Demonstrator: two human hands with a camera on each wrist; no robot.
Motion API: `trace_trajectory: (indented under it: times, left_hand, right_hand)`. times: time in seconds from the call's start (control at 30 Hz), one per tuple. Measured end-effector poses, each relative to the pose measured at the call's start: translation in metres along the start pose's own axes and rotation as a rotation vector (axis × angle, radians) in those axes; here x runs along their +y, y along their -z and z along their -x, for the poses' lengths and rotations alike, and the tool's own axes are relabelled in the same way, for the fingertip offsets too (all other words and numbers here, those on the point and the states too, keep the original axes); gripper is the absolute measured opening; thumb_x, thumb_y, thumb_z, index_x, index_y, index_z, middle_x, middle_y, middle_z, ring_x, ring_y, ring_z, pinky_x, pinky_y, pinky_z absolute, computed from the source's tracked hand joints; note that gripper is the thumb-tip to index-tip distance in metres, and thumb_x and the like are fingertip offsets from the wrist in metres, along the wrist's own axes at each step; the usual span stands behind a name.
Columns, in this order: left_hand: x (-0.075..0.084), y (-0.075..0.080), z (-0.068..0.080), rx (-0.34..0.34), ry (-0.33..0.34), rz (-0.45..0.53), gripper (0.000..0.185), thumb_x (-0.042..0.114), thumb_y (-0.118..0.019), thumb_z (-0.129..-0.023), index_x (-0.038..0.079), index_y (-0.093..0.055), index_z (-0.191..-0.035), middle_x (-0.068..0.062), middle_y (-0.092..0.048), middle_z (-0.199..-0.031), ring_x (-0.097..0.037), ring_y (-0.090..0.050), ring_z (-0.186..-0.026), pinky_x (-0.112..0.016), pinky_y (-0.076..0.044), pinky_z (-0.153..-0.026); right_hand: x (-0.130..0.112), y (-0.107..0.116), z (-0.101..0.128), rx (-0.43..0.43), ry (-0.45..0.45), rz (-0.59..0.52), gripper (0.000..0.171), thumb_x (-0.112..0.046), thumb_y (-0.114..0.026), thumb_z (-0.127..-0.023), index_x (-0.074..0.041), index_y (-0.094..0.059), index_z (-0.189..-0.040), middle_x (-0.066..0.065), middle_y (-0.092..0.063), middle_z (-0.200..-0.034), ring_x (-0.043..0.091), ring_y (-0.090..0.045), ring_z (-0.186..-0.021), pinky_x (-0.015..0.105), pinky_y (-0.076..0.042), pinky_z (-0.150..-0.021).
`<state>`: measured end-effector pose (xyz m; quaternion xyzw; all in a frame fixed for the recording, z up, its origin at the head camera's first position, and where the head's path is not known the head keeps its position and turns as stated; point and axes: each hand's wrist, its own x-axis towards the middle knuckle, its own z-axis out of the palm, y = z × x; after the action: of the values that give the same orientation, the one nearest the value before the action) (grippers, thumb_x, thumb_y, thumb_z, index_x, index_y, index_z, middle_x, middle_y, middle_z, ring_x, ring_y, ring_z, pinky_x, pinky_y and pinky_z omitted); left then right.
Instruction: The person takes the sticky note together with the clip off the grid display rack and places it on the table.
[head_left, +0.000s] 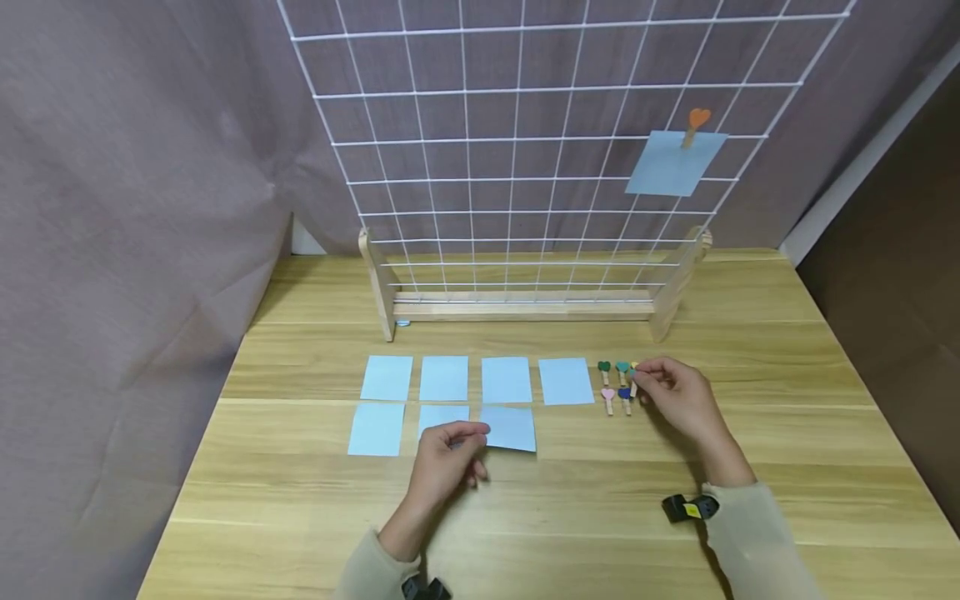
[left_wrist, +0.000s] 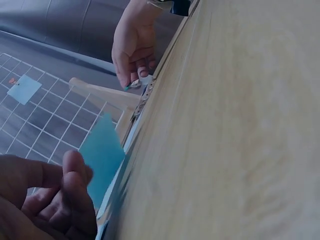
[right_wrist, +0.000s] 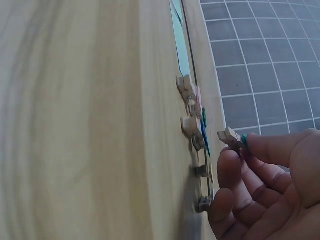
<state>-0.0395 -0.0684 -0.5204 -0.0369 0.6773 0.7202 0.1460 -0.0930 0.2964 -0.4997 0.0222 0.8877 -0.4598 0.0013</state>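
Observation:
My left hand (head_left: 444, 462) pinches a light blue paper square (head_left: 512, 428) by its left edge, and in the left wrist view that paper (left_wrist: 103, 150) stands tilted up from the table. My right hand (head_left: 684, 402) holds a small wooden clothespin (right_wrist: 230, 137) with a green decoration between thumb and fingers. Beside that hand lie several heart-topped clothespins, among them a dark green one (head_left: 604, 372), a pink one (head_left: 608, 401) and a dark blue one (head_left: 626, 400). Several more blue squares (head_left: 444, 378) lie in two rows on the table.
Behind the papers a white wire grid (head_left: 517, 142) stands in a wooden base (head_left: 525, 310). At its upper right, an orange-heart clothespin (head_left: 697, 122) fastens a blue square (head_left: 675, 167) to the wires. Grey cloth (head_left: 135, 208) hangs at the left and back.

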Motion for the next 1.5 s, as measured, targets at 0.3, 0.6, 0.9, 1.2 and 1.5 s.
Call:
trace_trajectory:
  times: [0.3, 0.6, 0.9, 1.2, 1.5]
  left_hand:
    - [0.0, 0.002, -0.003, -0.059, 0.046, -0.118, 0.025, 0.013, -0.064, -0.103, -0.008, -0.078, -0.104, -0.017, -0.072, -0.072, -0.005, -0.047, -0.039, -0.018, -0.035, -0.037]
    - [0.004, 0.004, -0.006, -0.114, 0.065, -0.277, 0.035, 0.02, -0.063, -0.105, -0.005, -0.073, -0.083, 0.004, -0.049, -0.053, -0.004, -0.034, -0.041, -0.02, -0.03, -0.041]
    - [0.003, 0.005, -0.006, -0.108, 0.032, -0.352, 0.045, 0.023, -0.061, -0.105, -0.001, -0.06, -0.068, 0.008, -0.039, -0.051, -0.008, -0.031, -0.046, -0.022, -0.027, -0.045]
    - [0.008, 0.003, -0.006, -0.107, 0.038, -0.331, 0.039, 0.024, -0.063, -0.105, -0.005, -0.069, -0.079, 0.004, -0.049, -0.057, -0.007, -0.032, -0.047, -0.022, -0.028, -0.045]
    - [0.019, 0.002, -0.013, -0.137, -0.05, -0.358, 0.03, 0.026, -0.063, -0.107, 0.001, -0.078, -0.104, -0.01, -0.068, -0.078, -0.006, -0.043, -0.053, -0.022, -0.04, -0.054]
  right_hand:
    - [0.005, 0.004, 0.0, -0.077, -0.064, 0.038, 0.025, -0.017, -0.064, -0.107, 0.006, -0.07, -0.112, 0.013, -0.073, -0.093, 0.015, -0.065, -0.075, 0.021, -0.053, -0.066]
    - [0.005, 0.007, 0.003, -0.112, -0.078, 0.039, 0.023, -0.011, -0.066, -0.105, 0.009, -0.07, -0.113, 0.013, -0.074, -0.092, 0.014, -0.067, -0.075, 0.022, -0.056, -0.065]
    - [0.009, 0.008, 0.004, -0.107, -0.097, 0.023, 0.021, -0.007, -0.068, -0.103, 0.012, -0.071, -0.112, 0.012, -0.073, -0.085, 0.012, -0.066, -0.07, 0.024, -0.058, -0.061]
    - [0.01, 0.008, 0.006, -0.085, -0.112, 0.034, 0.019, -0.012, -0.067, -0.105, 0.007, -0.065, -0.106, 0.011, -0.071, -0.084, 0.013, -0.066, -0.07, 0.025, -0.058, -0.061]
    - [0.01, 0.01, 0.008, 0.02, -0.027, 0.114, 0.029, -0.028, -0.064, -0.108, 0.0, -0.068, -0.103, 0.011, -0.069, -0.088, 0.014, -0.059, -0.074, 0.023, -0.049, -0.062]
